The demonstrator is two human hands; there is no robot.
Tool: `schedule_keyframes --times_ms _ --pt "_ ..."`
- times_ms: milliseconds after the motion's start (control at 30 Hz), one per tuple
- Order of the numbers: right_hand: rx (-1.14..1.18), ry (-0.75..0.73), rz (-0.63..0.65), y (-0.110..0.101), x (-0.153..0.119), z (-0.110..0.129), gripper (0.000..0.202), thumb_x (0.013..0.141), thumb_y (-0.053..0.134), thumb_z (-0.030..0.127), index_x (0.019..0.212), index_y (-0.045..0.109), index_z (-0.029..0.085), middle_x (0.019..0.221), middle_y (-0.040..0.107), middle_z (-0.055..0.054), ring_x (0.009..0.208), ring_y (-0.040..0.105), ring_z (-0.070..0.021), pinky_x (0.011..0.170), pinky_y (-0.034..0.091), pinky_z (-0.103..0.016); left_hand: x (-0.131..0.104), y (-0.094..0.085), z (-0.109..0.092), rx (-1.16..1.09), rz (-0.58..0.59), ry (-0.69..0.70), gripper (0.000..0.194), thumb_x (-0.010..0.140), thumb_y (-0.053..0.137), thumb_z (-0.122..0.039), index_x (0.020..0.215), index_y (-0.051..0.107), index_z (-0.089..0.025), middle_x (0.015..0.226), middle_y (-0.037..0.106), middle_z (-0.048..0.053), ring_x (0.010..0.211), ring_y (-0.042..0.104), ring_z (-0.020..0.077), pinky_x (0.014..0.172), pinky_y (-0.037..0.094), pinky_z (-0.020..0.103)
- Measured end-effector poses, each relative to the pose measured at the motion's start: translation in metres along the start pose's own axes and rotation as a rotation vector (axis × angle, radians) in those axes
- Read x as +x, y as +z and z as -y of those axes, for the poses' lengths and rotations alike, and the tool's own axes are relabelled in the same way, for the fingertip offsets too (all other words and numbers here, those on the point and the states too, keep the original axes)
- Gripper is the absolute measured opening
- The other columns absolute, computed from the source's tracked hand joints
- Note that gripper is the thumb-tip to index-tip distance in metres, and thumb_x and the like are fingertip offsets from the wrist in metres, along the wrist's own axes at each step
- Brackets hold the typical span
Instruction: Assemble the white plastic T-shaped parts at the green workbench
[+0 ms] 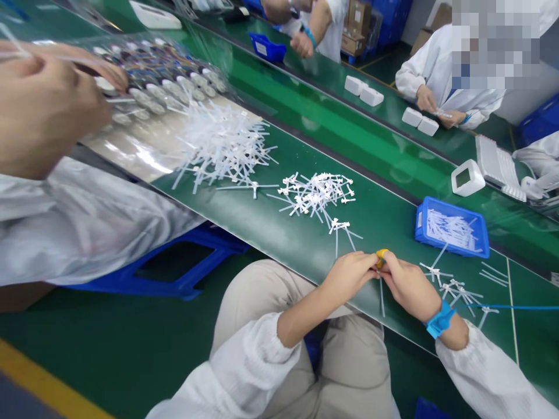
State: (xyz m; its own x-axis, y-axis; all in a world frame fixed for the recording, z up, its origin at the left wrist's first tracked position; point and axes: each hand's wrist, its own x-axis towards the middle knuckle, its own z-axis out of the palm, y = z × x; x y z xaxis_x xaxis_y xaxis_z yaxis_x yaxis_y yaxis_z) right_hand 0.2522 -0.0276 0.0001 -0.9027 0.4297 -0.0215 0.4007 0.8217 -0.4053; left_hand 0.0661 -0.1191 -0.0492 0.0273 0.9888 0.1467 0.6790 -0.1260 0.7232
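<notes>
My left hand [351, 273] and my right hand [413, 288] meet at the near edge of the green table, fingers closed together. A thin translucent tube [382, 299] hangs down from between the fingertips; whatever it joins is hidden by them. Yellow wrapping [381, 255] covers a fingertip where the hands meet, and a blue wrist strap [440, 320] is on my right wrist. Left of my hands lie two white connectors with tubes [340, 224] and a small heap of such pieces [317, 193]. Several more tube pieces [454, 288] lie right of my right hand.
A blue tray [483, 233] of short tubes stands beyond my right hand. Farther left are a large tube pile [227, 142] and bagged wired parts [166, 81]. A co-worker's hand [52, 110] works at left. Across the line, other people handle white housings [371, 96].
</notes>
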Motion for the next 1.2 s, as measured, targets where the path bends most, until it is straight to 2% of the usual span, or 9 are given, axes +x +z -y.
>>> schedule_keyframes --times_ms 233,367,433,500,567,667,967,1100,1200 --pt "0.329 0.119 -0.115 -0.001 -0.012 -0.002 0.018 0.107 0.058 0.027 0.124 0.053 0.027 0.113 0.08 -0.007 0.098 0.082 -0.0237 0.085 0.066 -0.036 -0.003 -0.001 -0.002 0.041 -0.013 0.052 0.011 0.105 0.073 -0.028 0.103 0.064 -0.022 0.099 0.076 0.002 0.09 0.068 0.0224 0.076 0.046 0.031" --pt "0.245 0.112 -0.115 -0.007 -0.009 -0.002 0.009 0.105 0.062 0.028 0.114 0.061 0.025 0.105 0.075 -0.007 0.088 0.077 -0.0225 0.078 0.063 -0.034 -0.005 -0.002 -0.003 0.035 -0.006 0.042 0.01 0.106 0.07 -0.027 0.103 0.063 -0.022 0.098 0.075 0.003 0.091 0.069 0.0227 0.08 0.048 0.031" --pt "0.196 0.059 -0.096 -0.011 -0.005 -0.002 0.004 0.106 0.061 0.026 0.108 0.064 0.025 0.107 0.073 -0.008 0.091 0.075 -0.0231 0.08 0.061 -0.035 -0.006 -0.004 -0.004 0.034 0.01 0.026 0.007 0.107 0.069 -0.025 0.106 0.063 -0.022 0.099 0.075 0.003 0.093 0.069 0.023 0.081 0.05 0.031" --pt "0.172 0.01 -0.068 -0.014 -0.002 -0.001 0.008 0.108 0.058 0.023 0.105 0.065 0.024 0.111 0.073 -0.008 0.094 0.073 -0.0232 0.083 0.059 -0.035 -0.006 -0.006 -0.005 0.031 0.026 0.009 0.007 0.106 0.069 -0.024 0.109 0.063 -0.022 0.1 0.076 0.003 0.094 0.07 0.0237 0.082 0.052 0.032" --pt "0.154 -0.01 -0.046 -0.014 -0.002 -0.001 0.013 0.11 0.056 0.021 0.101 0.064 0.024 0.105 0.072 -0.007 0.091 0.071 -0.0226 0.08 0.057 -0.034 -0.006 -0.007 -0.007 0.004 0.03 -0.01 0.011 0.105 0.071 -0.023 0.11 0.062 -0.022 0.102 0.078 0.003 0.097 0.072 0.0242 0.084 0.053 0.033" --pt "0.107 -0.005 -0.018 -0.011 -0.003 -0.002 0.017 0.112 0.054 0.022 0.096 0.06 0.024 0.094 0.068 -0.005 0.084 0.068 -0.0228 0.074 0.053 -0.034 -0.006 -0.008 -0.008 -0.052 0.025 -0.034 0.014 0.104 0.072 -0.023 0.11 0.06 -0.023 0.104 0.079 0.002 0.099 0.073 0.0245 0.086 0.054 0.033" --pt "0.05 -0.005 0.001 -0.007 -0.002 -0.001 0.026 0.112 0.053 0.021 0.087 0.054 0.025 0.087 0.063 -0.003 0.077 0.064 -0.0217 0.069 0.049 -0.032 -0.006 -0.009 -0.005 -0.1 0.031 -0.045 0.013 0.103 0.068 -0.017 0.109 0.058 -0.024 0.101 0.077 0.002 0.099 0.074 0.0242 0.086 0.055 0.033" --pt "0.082 -0.014 -0.036 -0.009 0.0 0.0 0.024 0.111 0.055 0.022 0.087 0.059 0.024 0.086 0.066 -0.003 0.076 0.066 -0.0212 0.067 0.052 -0.032 -0.005 -0.009 -0.004 -0.139 0.024 -0.028 0.017 0.102 0.069 -0.016 0.11 0.057 -0.024 0.101 0.078 0.001 0.097 0.074 0.0234 0.084 0.055 0.032" --pt "0.193 -0.01 -0.094 -0.007 -0.008 0.0 0.013 0.11 0.059 0.024 0.102 0.069 0.024 0.102 0.075 -0.007 0.091 0.074 -0.0239 0.079 0.06 -0.035 -0.005 -0.007 -0.003 -0.123 -0.004 -0.004 0.017 0.102 0.07 -0.017 0.111 0.057 -0.024 0.102 0.078 0.001 0.097 0.074 0.0235 0.085 0.055 0.032"
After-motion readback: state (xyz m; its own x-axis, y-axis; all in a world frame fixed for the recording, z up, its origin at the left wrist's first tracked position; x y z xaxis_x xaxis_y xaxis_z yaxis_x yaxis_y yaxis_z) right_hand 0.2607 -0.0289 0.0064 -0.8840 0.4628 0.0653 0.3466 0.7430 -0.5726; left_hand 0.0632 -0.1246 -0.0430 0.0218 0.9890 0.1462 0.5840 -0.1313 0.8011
